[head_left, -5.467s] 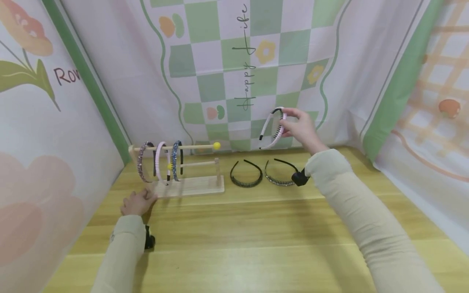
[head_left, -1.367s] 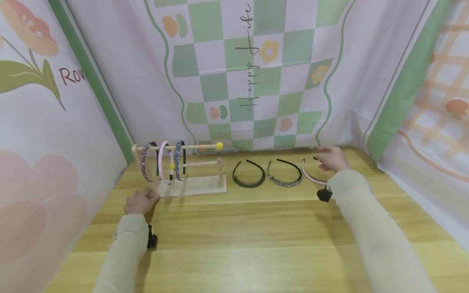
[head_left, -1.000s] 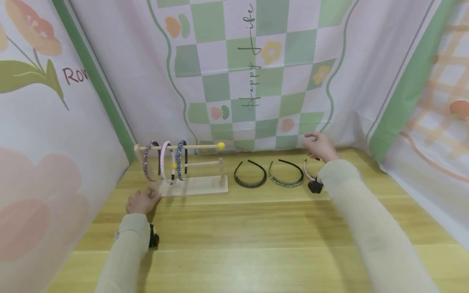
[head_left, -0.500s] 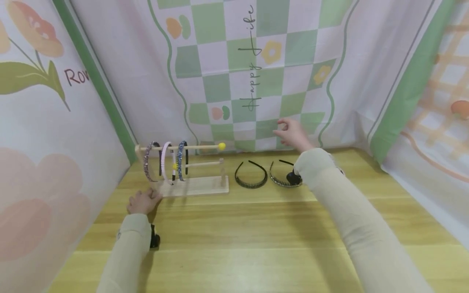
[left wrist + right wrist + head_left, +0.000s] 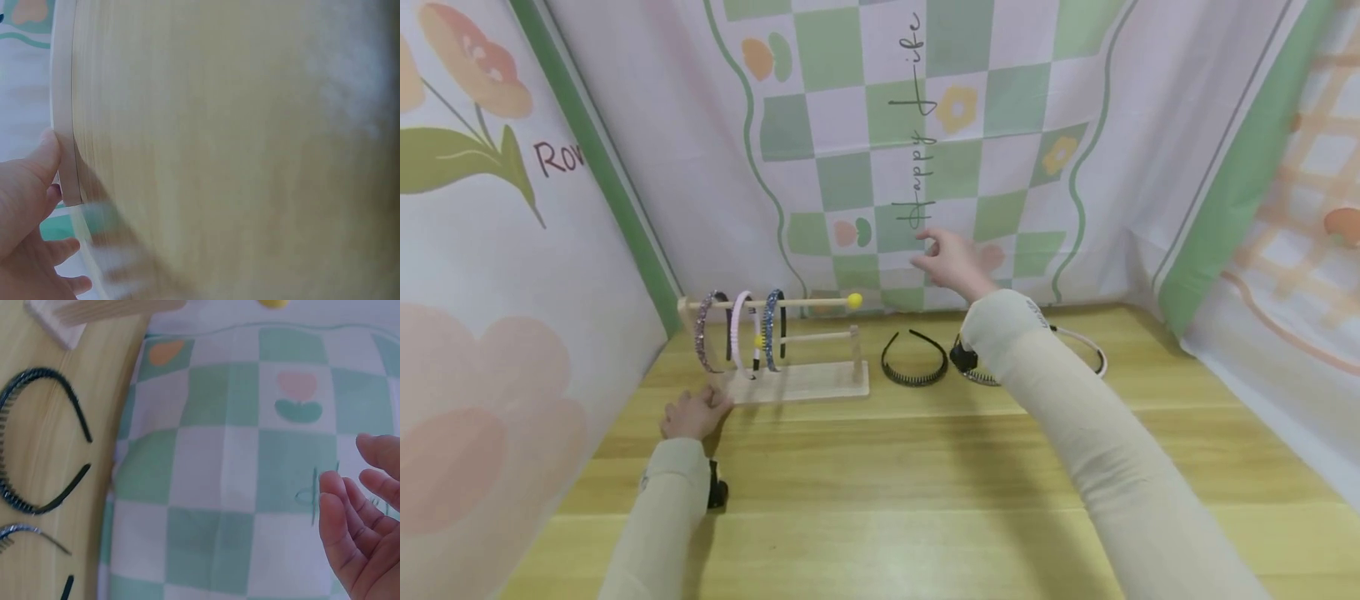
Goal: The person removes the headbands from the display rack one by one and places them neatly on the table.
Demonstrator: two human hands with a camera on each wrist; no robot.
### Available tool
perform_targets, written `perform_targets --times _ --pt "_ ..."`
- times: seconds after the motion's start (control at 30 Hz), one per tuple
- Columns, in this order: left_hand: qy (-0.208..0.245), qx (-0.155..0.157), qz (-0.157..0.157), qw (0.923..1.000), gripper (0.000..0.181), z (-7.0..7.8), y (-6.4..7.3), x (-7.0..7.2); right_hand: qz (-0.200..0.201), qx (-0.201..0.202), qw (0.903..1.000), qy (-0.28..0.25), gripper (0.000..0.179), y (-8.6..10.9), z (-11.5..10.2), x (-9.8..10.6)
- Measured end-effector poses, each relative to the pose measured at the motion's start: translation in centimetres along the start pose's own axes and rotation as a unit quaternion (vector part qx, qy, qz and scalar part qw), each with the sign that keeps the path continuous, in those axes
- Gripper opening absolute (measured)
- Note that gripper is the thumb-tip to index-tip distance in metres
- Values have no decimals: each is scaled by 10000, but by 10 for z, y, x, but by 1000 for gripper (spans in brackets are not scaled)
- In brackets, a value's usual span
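Observation:
My left hand (image 5: 692,414) holds the near left corner of a wooden headband stand (image 5: 805,381), its thumb along the base's edge (image 5: 64,112) in the left wrist view. Three headbands hang on the upper rod: a purplish glittery one (image 5: 702,333), a light pink one (image 5: 737,333) and a blue glittery one (image 5: 770,329). My right hand (image 5: 953,262) is in the air before the back curtain, empty, fingers loosely bent, thumb apart. Below it a black toothed headband (image 5: 914,379) lies on the table. A glittery headband (image 5: 981,377) and a pale pink one (image 5: 1092,342) are partly hidden by the right arm.
The stand's upper rod ends in a yellow ball (image 5: 854,300); a lower rod (image 5: 816,337) runs beneath it. Behind the wooden table (image 5: 850,483) hangs a green-and-white checked curtain (image 5: 842,179). Patterned cloth also hangs at both sides.
The right hand has set the pale pink headband down at the right end of the row, let go, and moved left and up, empty. The left hand stays at the stand.

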State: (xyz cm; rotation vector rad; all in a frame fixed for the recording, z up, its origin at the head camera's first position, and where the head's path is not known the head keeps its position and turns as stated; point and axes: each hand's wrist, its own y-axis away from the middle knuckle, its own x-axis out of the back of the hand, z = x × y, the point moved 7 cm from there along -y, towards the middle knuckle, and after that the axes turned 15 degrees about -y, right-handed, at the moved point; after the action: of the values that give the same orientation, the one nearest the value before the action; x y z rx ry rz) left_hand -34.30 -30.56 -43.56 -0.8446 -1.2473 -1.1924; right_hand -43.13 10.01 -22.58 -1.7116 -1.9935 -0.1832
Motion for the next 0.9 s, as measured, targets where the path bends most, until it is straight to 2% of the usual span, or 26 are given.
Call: perform_targets --times 0.23,0.9 --pt "40 4 -39 10000 70 -1 0 -2 -80 291 9992 277 49 -2 -26 -21" --pt "145 32 -80 9999 74 -5 -2 -3 -491 653 9966 66 44 -5 -73 -73"
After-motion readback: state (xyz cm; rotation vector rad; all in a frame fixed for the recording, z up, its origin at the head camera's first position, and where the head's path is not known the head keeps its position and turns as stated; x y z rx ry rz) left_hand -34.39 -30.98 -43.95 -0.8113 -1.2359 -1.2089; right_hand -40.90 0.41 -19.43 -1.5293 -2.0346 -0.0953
